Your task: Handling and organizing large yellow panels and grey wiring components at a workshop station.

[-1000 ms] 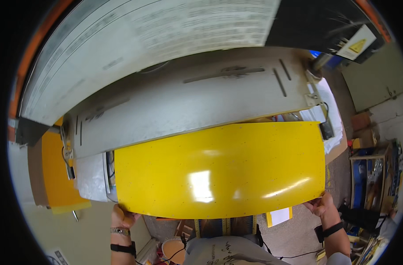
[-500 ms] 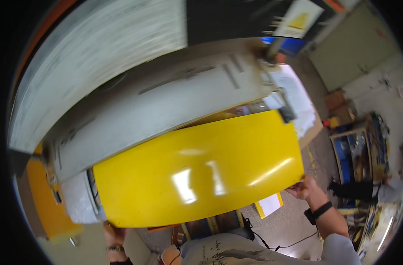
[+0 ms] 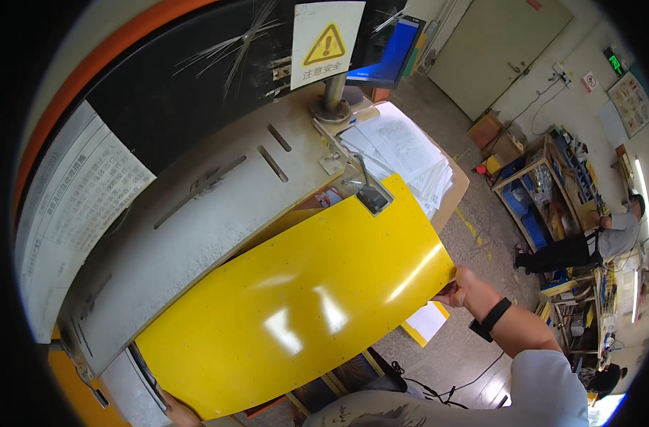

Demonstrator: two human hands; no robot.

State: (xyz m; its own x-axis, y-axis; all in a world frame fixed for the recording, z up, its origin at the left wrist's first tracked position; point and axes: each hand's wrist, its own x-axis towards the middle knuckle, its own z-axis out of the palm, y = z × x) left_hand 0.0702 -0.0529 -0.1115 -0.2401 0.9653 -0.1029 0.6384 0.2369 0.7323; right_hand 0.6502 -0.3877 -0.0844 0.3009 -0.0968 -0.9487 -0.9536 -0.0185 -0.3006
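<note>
At the far left a printed notice [image 3: 75, 206] is curving along the machine's orange-edged housing. Below it a grey metal plate [image 3: 196, 235] with slots is slanting from lower left up to upper right, and the yellow sheet [image 3: 296, 306] is lying just under its edge, partly tucked beneath it. The sheet's long axis is running the same way, from the lower left corner near the bottom rim up to the right corner by the stack of papers [image 3: 403, 153]; its glossy face is turning up toward the camera and catching two bright reflections.

The left hand [image 3: 176, 411] is showing only as a sliver at the sheet's lower left corner, touching it; whether its fingers are closed cannot be told. The right hand [image 3: 461, 290], with a black wristband behind it, is pinching the sheet's right edge, fingers closed on it.

Above, a warning sign [image 3: 326, 43] is standing on a post; a blue screen [image 3: 392, 50] is glowing behind it. To the right a concrete floor is spreading toward shelves [image 3: 545, 185] and a person [image 3: 609, 235] at a bench.

Compared with half a second ago, the view is swinging right: the sheet is sitting more steeply and the room is showing more.
</note>
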